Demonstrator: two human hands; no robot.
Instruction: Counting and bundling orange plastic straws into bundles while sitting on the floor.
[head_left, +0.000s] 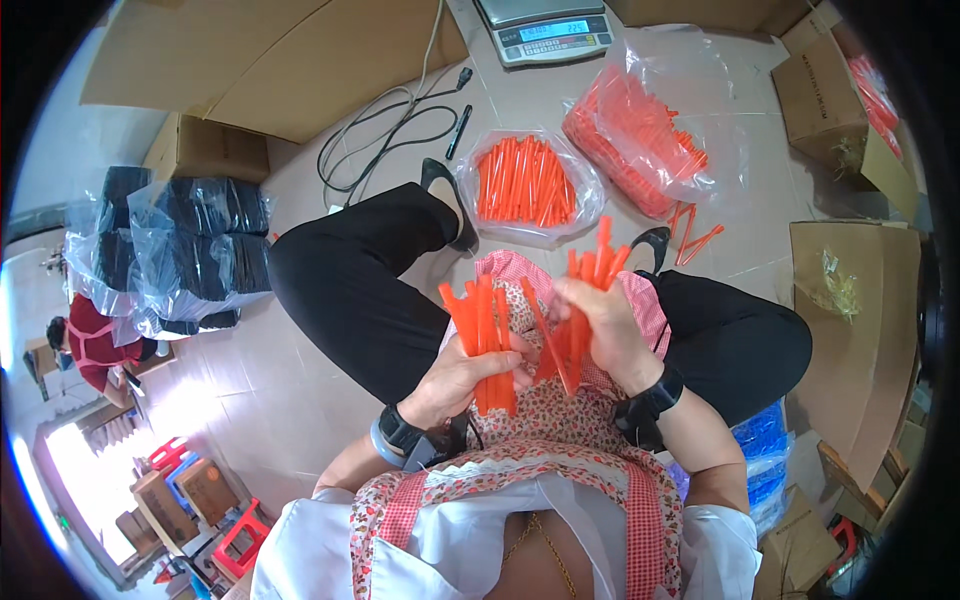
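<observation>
My left hand [447, 384] is closed round a bunch of orange plastic sticks [487, 335], which stand roughly upright over my apron-covered lap. Close beside it, my right hand [612, 335] grips a second bunch of orange sticks [578, 345], fanned unevenly at the top. One stick [545, 330] slants between the two hands, its lower end near the right-hand bunch. Beyond my lap, a clear plastic bag [592, 205] lies open on the floor around a heap of the same sticks [527, 180]. A larger clear bag [715, 125] full of sticks leans to its right.
Several loose sticks [688, 238] lie below the larger bag. A digital scale [555, 38] stands at the far side, near a black pen [460, 132] and coiled cables [350, 150]. Cardboard boxes [850, 340] line the right. Bagged black goods [190, 240] and a person [100, 340] are at left.
</observation>
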